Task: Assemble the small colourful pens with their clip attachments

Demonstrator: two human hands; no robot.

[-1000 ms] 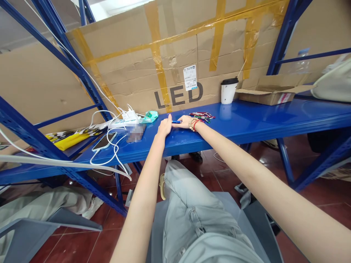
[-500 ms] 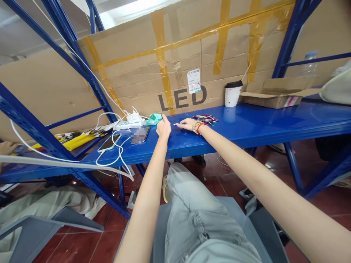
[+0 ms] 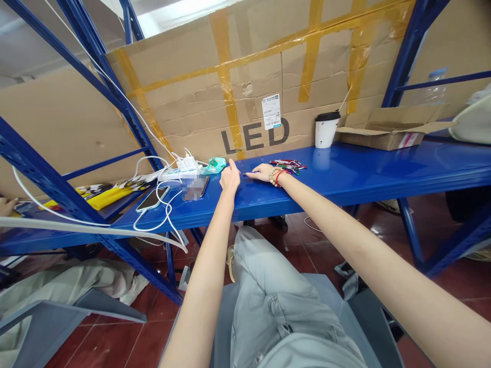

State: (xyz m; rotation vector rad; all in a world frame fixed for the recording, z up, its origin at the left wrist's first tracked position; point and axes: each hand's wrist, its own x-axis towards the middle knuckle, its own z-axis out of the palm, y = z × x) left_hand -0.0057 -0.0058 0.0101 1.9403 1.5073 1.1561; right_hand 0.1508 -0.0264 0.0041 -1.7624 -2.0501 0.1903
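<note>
Both my arms reach out to the blue shelf [image 3: 345,174]. My right hand [image 3: 264,173], with a bead bracelet and a red string at the wrist, lies on the shelf and pinches a thin blue pen [image 3: 247,174] that points left. My left hand [image 3: 229,180] sits just left of the pen's tip, fingers curled and index finger raised; whatever it holds is hidden. A small pile of coloured pens or clips [image 3: 288,164] lies right behind my right hand.
Left of my hands lie a teal packet [image 3: 215,164], two phones [image 3: 153,198] on white cables and a charger block [image 3: 184,164]. A lidded white cup [image 3: 327,130] and an open cardboard box [image 3: 391,132] stand at the right. The "LED" cardboard [image 3: 249,92] backs the shelf.
A second ago both hands held the blue pen together. My left hand has since come off it and moved slightly left, its index finger lifted. The right hand keeps the pen.
</note>
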